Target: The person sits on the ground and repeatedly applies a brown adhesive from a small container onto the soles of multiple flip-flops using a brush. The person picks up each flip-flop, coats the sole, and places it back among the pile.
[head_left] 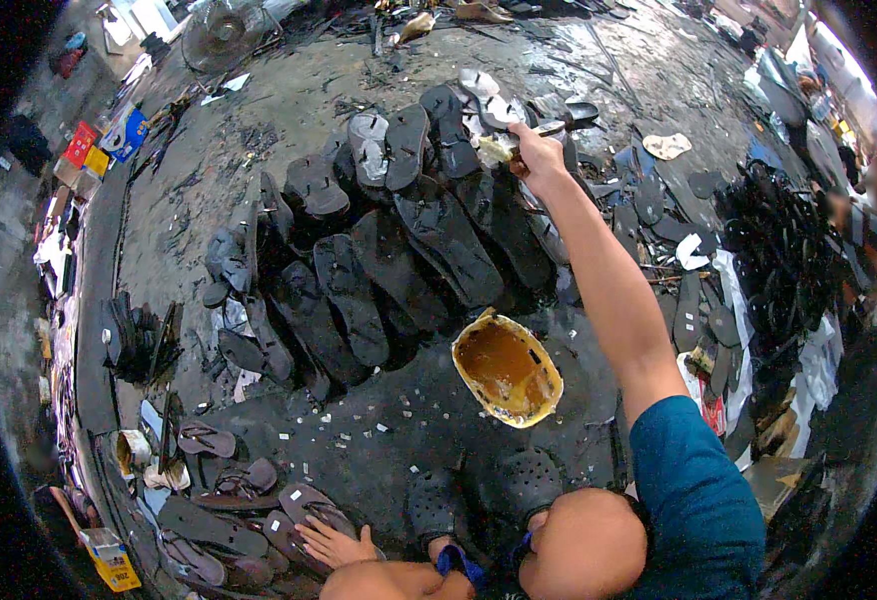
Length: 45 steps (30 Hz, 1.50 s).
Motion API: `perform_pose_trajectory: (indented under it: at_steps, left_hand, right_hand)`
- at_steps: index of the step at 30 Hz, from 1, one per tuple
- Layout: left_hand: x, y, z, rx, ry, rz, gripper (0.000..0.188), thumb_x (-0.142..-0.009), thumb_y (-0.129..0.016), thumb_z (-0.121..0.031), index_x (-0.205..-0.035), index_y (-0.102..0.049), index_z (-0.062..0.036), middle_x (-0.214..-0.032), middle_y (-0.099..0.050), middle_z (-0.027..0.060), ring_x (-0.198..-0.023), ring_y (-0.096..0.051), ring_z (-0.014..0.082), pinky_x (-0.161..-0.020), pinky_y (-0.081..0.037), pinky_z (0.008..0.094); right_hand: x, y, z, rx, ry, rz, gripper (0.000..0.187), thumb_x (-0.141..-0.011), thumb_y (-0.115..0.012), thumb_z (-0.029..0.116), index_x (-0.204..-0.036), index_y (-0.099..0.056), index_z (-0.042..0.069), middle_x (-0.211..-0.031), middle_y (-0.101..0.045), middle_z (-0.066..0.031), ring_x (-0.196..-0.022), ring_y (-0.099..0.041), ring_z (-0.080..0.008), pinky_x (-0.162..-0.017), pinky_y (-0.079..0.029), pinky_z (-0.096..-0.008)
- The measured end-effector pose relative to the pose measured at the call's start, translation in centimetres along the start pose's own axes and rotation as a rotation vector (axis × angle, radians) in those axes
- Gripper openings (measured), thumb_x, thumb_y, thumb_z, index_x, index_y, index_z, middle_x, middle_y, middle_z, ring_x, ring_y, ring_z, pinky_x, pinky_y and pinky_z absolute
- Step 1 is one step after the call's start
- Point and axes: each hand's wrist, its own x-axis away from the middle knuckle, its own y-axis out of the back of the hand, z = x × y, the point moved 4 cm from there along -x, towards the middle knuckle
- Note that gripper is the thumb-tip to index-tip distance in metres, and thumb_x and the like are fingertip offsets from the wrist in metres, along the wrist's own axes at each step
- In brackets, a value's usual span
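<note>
My right arm stretches far forward, and my right hand (541, 160) is closed at the far end of a stack of dark soles (364, 255). A pale yellowish piece (499, 150) shows beside its fingers; what the fingers grip I cannot make out. A grey-and-white sole (494, 100) lies just beyond this hand. Low on the left, my left hand (337, 543) rests with fingers spread on a brown flip-flop (311, 505). Between my feet and the stack stands a yellow-rimmed tub (519, 418) with brown, sticky-looking matter inside.
More flip-flops (209, 530) are piled at lower left, near a small crusted can (132, 450). Soles and scraps crowd the right side, with a black heap (784, 245) there. A fan (224, 38) stands at far left. My black clogs (529, 480) are close to the tub.
</note>
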Motion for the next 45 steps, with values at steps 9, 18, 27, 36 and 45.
perform_pose_trajectory:
  at_steps: [9,18,27,36,45]
  left_hand:
    - [2.5,3.2,-3.1,1.022,-0.488,-0.071,0.095,-0.068,-0.07,0.002,-0.154,-0.03,0.0001,-0.152,-0.042,0.0195,-0.141,-0.04,0.0352,-0.12,-0.028,0.0433]
    - [2.7,-1.0,-6.9,0.729,-0.806,-0.215,0.067,-0.08,-0.077,-0.006,-0.14,-0.048,-0.0012,-0.138,-0.053,0.0206,-0.129,-0.049,0.0393,-0.112,-0.035,0.0495]
    - [-2.2,2.8,-15.7,0.624,-1.013,-0.103,0.048,-0.101,-0.057,-0.028,-0.142,-0.055,-0.0018,-0.15,-0.048,0.0234,-0.143,-0.041,0.0379,-0.117,-0.034,0.0426]
    - [-3.7,8.0,-19.8,2.232,-0.344,1.192,0.05,-0.107,-0.036,-0.038,-0.127,-0.062,-0.001,-0.119,-0.07,0.0117,-0.103,-0.068,0.0259,-0.093,-0.056,0.0386]
    - [-0.6,8.4,-20.9,2.14,-0.201,1.145,0.055,-0.106,-0.033,-0.046,-0.134,-0.058,-0.0043,-0.126,-0.066,0.0136,-0.112,-0.065,0.0278,-0.098,-0.053,0.0416]
  right_hand:
    - [20.1,9.2,-10.3,0.648,0.488,0.401,0.024,-0.095,-0.071,0.013,-0.115,-0.065,0.0,-0.097,-0.071,-0.0085,-0.083,-0.069,-0.0195,-0.075,-0.056,-0.0334]
    - [28.8,13.7,-9.9,1.149,0.456,0.448,0.025,-0.091,-0.068,0.02,-0.108,-0.065,0.002,-0.099,-0.069,-0.0228,-0.091,-0.068,-0.0415,-0.079,-0.055,-0.048]
    - [33.0,14.5,-10.3,0.807,-0.094,0.819,0.028,-0.094,-0.07,0.02,-0.113,-0.067,-0.001,-0.098,-0.074,-0.0153,-0.092,-0.072,-0.0251,-0.082,-0.056,-0.0388]
    - [33.8,-2.2,-10.4,0.387,0.689,0.712,0.022,-0.087,-0.078,0.011,-0.105,-0.07,0.002,-0.096,-0.073,-0.0124,-0.086,-0.072,-0.0251,-0.079,-0.054,-0.0341]
    - [32.4,0.1,-8.5,0.446,0.754,0.518,0.018,-0.086,-0.078,0.012,-0.101,-0.071,0.004,-0.097,-0.074,-0.0121,-0.089,-0.071,-0.0245,-0.078,-0.054,-0.0369]
